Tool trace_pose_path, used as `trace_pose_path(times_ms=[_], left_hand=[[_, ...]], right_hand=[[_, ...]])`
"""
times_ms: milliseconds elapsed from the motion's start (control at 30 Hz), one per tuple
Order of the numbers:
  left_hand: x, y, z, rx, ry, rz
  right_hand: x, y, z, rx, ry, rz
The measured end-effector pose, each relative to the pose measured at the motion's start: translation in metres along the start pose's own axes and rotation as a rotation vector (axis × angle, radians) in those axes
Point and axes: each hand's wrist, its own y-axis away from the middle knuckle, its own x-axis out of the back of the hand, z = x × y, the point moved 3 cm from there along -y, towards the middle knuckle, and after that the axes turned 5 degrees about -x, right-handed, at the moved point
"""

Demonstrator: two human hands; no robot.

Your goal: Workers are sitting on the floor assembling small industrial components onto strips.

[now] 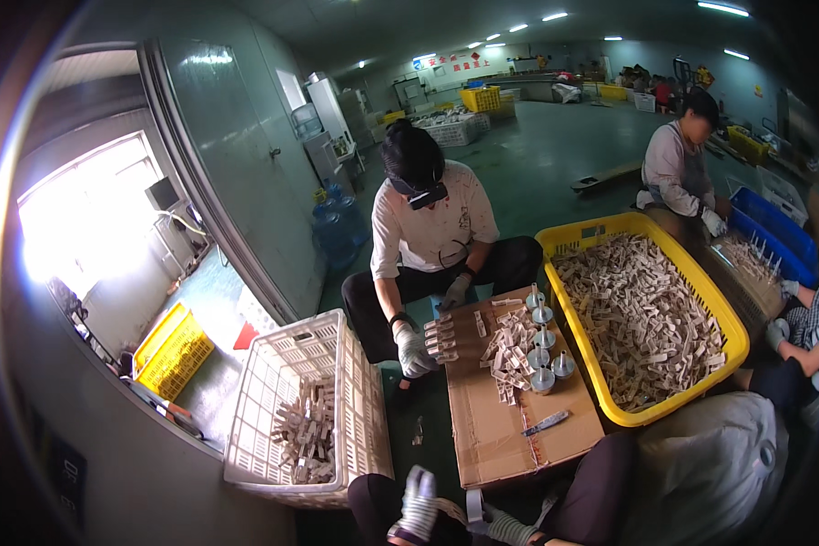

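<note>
My left hand [417, 507], in a striped knit glove, is at the lower edge over my dark-trousered knee, its fingers pointing up. A curved beige band [449, 510] lies against it; the hand looks closed round one end. My right hand [508, 527], gloved alike, is closed on a flat greyish-white strip [475, 506] beside the band. Just beyond stands a cardboard box [482, 437] with a pile of small pale clip-like pieces [510, 353], several metal pieces with round bases and upright stems [543, 337], and a knife-like tool [546, 423].
To the left is a white crate [359, 409] partly filled with pale pieces. A yellow crate [642, 419] full of them stands right of the box. Across it, a seated person [437, 218] touches a row of pieces [441, 338]. Others work at the right, near a blue crate [773, 232].
</note>
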Motion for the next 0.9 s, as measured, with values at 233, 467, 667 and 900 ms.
trace_pose_path(times_ms=[233,467,667,900], left_hand=[[0.187,-0.100,-0.092,0.019,0.339,0.378],[0.231,-0.091,-0.204,0.142,-1.170,-0.082],[0.206,-0.110,-0.162,-0.127,-1.260,-0.376],[0.227,-0.097,-0.124,0.036,-0.831,0.100]], right_hand=[[-0.020,0.018,-0.039,0.061,-0.035,0.065],[-0.012,0.036,-0.090,-0.021,-0.052,0.116],[-0.007,0.007,-0.030,-0.008,-0.002,0.115],[-0.022,0.011,-0.049,-0.136,-0.044,0.090]])
